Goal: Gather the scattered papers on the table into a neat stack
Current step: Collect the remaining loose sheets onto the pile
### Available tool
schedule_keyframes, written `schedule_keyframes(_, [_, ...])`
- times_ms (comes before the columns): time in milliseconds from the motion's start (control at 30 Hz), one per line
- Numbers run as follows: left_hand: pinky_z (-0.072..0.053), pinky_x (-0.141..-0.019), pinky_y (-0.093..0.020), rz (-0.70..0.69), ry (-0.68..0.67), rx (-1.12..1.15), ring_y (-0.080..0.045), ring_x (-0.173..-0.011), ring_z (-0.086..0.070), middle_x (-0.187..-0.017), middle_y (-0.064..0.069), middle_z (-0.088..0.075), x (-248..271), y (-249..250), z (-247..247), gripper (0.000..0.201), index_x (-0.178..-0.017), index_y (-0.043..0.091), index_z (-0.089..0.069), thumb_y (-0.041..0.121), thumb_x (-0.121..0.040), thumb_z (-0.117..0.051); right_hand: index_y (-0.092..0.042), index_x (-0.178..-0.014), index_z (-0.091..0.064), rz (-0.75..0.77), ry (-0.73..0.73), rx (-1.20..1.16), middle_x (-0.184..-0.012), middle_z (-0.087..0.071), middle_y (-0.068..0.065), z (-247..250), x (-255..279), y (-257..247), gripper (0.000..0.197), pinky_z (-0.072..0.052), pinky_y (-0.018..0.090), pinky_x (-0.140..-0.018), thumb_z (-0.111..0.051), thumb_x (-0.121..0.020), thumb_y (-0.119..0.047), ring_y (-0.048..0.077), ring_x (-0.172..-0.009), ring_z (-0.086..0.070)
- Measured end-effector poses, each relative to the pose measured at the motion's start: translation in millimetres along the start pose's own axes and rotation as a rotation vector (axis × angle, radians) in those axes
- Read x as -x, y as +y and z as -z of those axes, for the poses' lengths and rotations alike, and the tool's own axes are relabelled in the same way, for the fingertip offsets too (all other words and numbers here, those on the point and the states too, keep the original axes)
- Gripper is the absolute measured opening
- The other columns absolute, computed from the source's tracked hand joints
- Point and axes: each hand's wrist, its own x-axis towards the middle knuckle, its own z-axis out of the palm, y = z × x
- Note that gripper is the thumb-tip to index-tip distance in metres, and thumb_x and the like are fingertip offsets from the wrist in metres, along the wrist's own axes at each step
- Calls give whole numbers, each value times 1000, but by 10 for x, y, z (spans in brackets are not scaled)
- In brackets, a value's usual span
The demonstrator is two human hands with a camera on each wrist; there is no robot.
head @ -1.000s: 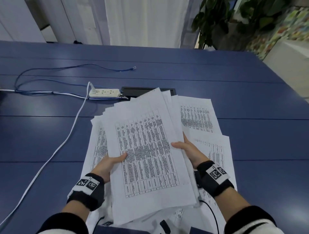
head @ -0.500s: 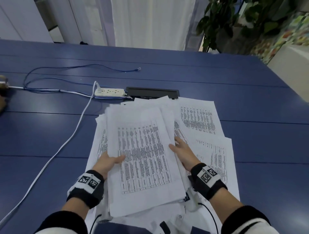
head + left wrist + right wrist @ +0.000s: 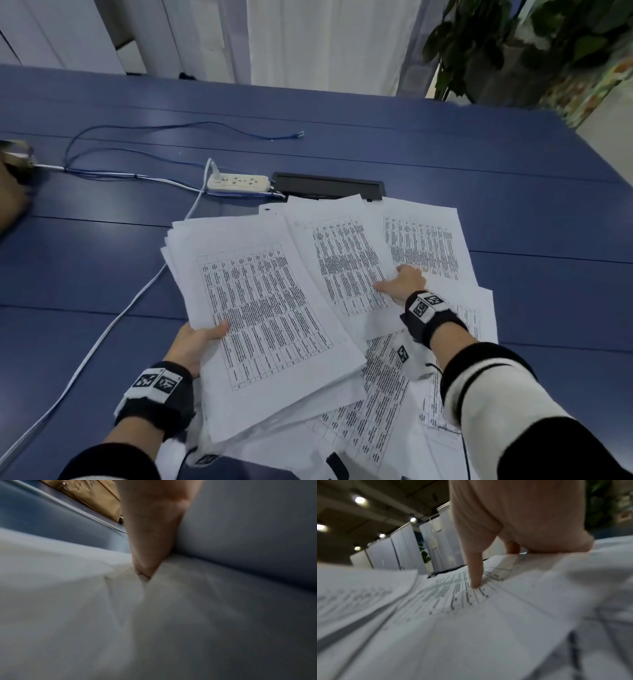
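Left hand (image 3: 191,346) gripping thick stack of papers (image 3: 270,318) by its left edge, thumb on top. Right hand (image 3: 404,282) pinching loose sheet (image 3: 346,260) beside it. More papers (image 3: 424,240) fanned across blue surface (image 3: 85,274).

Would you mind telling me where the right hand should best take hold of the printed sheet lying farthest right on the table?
Probably at the far-right sheet's near edge, coming from the near side. That edge lies right by the right hand, and the sheet lies flat, partly under neighbouring papers, so sliding fingers under that edge and pinching with the thumb on top seems easiest.
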Motion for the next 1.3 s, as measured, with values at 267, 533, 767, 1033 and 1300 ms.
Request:
schedule_keyframes(267, [-46,-92,-43,37,-15,65,-32,-105,-60,-125,-19,-59,-47,-77,-160,43,-128,-4,-50,-3,-86,-60,-15,-52,-32,38,166,-271,-53,-35,-3,139,564,174,40,-27,23,-51,-54,-86,-9,13,-48,-33])
schedule_keyframes(533, [-38,-105,-46,-35,-49,70,-31,-121,-52,-135,-14,-52,151,-205,-360,51,-135,-1,-44,2,-87,-61,-4,-89,-60,-255,126,32,-133,-29,20,-217,1078,889,30,-30,42,-106,-59,-84,-34,35,-123,-32])
schedule_keyframes(767, [-42,-99,-43,-29,-118,122,-31,-119,-54,-134,-15,-53,258,-155,-316,48,-135,0,-43,0,-89,-57,-10,-87,-53,-328,103,-105,-132,-28,22,-96,1099,816,19,-31,48,-106,-68,-80,-19,37,-125,-26])
schedule_keyframes(1033, [-45,-85,-33,-27,-155,39,-26,-106,-58,-130,-14,-55,255,-21,-245,46,-133,-5,-44,2,-89,-57,-6,-89,-64,-83,69,-331,-93,-63,12,-16,994,485,18,-47,23,-74,-72,-74,0,20,-83,-56])
schedule_keyframes(1300, [-44,-96,-41,31,-160,-95,-28,-110,-58,-127,-10,-57,203,-65,-125,44,-130,-2,-45,4,-89,-58,-8,-98,-67,-113,21,-235,-120,-58,13,-158,1084,424,19,-42,41,-104,-67,-79,-9,30,-111,-56])
